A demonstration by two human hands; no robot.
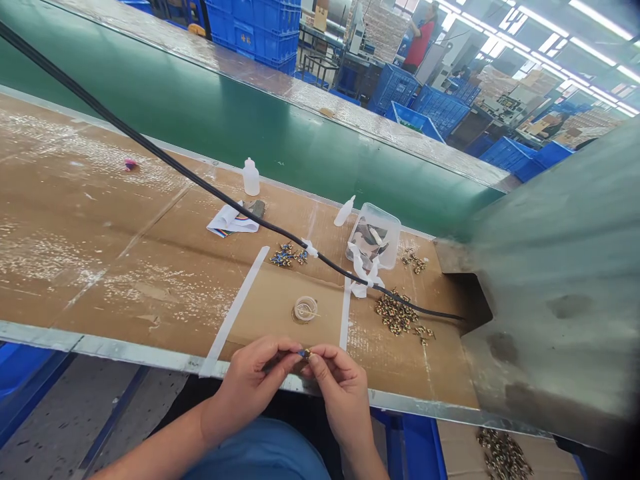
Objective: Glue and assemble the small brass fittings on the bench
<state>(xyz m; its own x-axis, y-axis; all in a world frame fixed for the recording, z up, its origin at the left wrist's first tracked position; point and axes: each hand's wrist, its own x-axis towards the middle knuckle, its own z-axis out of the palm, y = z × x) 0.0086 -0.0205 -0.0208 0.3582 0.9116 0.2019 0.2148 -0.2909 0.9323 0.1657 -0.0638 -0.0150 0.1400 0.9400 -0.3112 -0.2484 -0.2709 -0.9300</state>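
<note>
Between my fingertips is a small blue and gold metal piece [303, 353], too small to name. My left hand [263, 377] pinches its blue end and my right hand [343, 387] pinches its gold end, just above the table's front edge. Beyond them on the cardboard stands a small round clear cup [305, 309] with a thin stick in it. A little pile of blue and gold pieces [289, 255] lies farther back. To the right is a larger heap of gold and dark pieces [396, 313].
A black cable [225, 197] crosses above the table. A clear plastic box [394, 257], white squeeze bottles [251, 177] and a folded cloth [233, 221] sit toward the back. A metal housing [555, 293] borders the right side. A person in red [421, 43] is far off.
</note>
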